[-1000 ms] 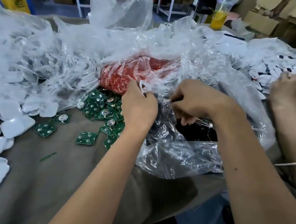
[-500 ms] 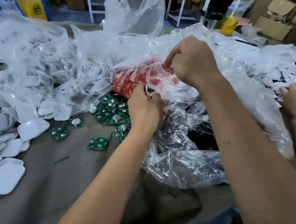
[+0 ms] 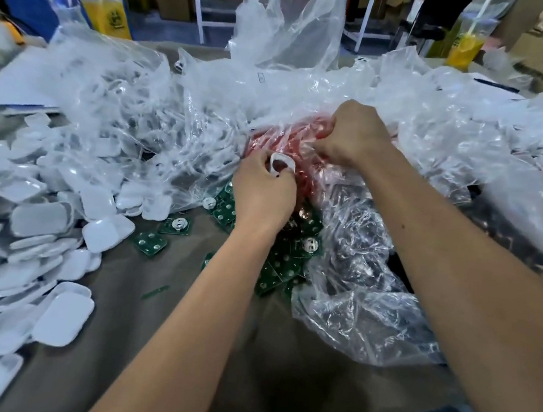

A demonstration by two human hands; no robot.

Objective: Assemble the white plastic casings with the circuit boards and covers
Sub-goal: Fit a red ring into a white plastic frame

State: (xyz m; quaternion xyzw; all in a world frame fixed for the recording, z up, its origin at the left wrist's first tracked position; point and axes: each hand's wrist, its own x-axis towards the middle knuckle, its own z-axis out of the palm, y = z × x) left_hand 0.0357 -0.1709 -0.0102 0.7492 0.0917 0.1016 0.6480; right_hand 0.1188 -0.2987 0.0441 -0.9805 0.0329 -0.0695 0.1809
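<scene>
Right hand [image 3: 352,135] has moved from beside the left up into the bag of red parts [image 3: 291,146], fingers curled inside (contents hidden). Left hand [image 3: 263,192] still pinches a white casing [image 3: 280,166] above the circuit boards [image 3: 285,259]; a red part probably comes next.

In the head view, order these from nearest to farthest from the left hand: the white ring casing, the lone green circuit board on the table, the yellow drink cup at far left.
1. White ring casing: held in the left hand.
2. Lone green circuit board: on the table, lower left of the hand.
3. Yellow drink cup: far back left.
</scene>
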